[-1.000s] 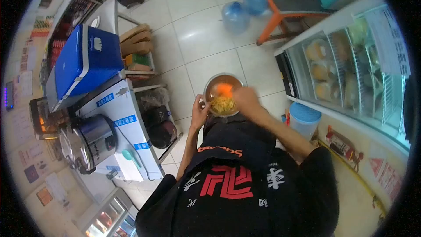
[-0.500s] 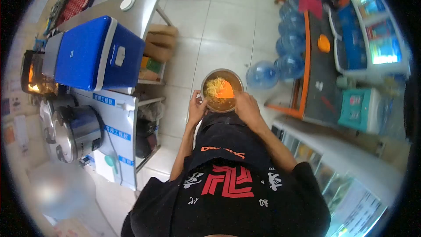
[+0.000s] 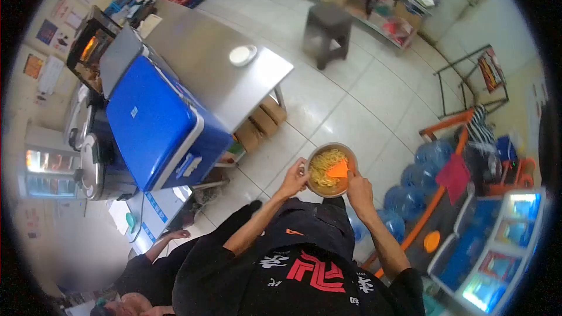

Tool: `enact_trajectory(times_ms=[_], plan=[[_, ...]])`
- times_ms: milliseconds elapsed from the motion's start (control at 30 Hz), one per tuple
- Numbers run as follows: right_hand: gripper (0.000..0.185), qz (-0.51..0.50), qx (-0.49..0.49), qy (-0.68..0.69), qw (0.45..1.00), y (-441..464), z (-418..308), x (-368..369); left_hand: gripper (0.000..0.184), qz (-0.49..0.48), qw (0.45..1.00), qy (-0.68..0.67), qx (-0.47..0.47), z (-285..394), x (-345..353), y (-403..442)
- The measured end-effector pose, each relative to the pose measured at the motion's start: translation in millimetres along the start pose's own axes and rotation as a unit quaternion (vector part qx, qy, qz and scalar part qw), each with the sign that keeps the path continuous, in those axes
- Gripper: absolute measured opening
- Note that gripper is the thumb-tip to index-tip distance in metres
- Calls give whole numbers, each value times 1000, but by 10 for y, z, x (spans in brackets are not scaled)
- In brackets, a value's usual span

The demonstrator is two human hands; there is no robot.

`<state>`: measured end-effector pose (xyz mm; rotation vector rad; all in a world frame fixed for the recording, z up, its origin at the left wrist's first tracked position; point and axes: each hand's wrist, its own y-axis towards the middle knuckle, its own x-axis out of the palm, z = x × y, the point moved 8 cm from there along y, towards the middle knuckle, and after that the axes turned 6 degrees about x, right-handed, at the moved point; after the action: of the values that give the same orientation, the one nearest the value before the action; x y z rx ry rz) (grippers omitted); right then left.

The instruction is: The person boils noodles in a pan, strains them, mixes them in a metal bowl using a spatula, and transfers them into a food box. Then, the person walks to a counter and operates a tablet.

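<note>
In front of my body I carry a round metal bowl [image 3: 322, 192] with pale yellow noodles [image 3: 323, 167] inside. My left hand [image 3: 294, 178] is closed on the bowl's left side, at the rim. An orange spatula [image 3: 338, 169] lies with its flat blade over the noodles. My right hand [image 3: 360, 192] is wrapped round the spatula's handle at the bowl's right edge, and the fingers hide most of that handle.
To the left, a blue cooler box [image 3: 152, 120] stands by a steel table [image 3: 199, 52]. Large water bottles [image 3: 404, 199] line the right side. A dark stool [image 3: 328, 29] is ahead on the tiled floor. Another person's arm [image 3: 158, 248] shows at lower left.
My view and body have turned, so the bowl appears lower and further right. The spatula blade points more to the left. Another person has come into view at lower left.
</note>
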<state>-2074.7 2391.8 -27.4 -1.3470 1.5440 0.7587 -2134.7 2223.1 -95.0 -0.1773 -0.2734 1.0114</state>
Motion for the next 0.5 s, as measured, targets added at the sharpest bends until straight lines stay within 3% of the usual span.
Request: enact_trajectory(times_ms=[67,133,167,233,300,367,400,467,500], plan=[[15,-18,-4,-76,997,517,229,-127,39,24,999,-11,19,101,-28,512],[13,-121,-121,-88,981,883,339,-210,35,47,996,-74,6,140,70,897],[13,-115,-141,-92,979,1170,401,-384,35,62,995,-75,20,240,130,1077],[14,-52,-92,-69,992,1805,618,-755,28,97,995,-18,24,353,232,1372],[11,-50,-126,-87,987,2192,593,-603,26,143,987,-66,32,474,175,1780],[11,-146,-231,-57,960,2584,462,-549,24,180,976,-118,34,610,86,2110],[11,-148,-253,-63,954,2871,399,-659,24,208,972,-103,29,685,-9,2199],[8,-119,-202,-48,971,3510,341,-1039,24,235,966,-108,30,840,-105,2433],[8,-123,-221,-59,966,3693,297,-927,24,252,960,-119,39,912,-135,2576]])
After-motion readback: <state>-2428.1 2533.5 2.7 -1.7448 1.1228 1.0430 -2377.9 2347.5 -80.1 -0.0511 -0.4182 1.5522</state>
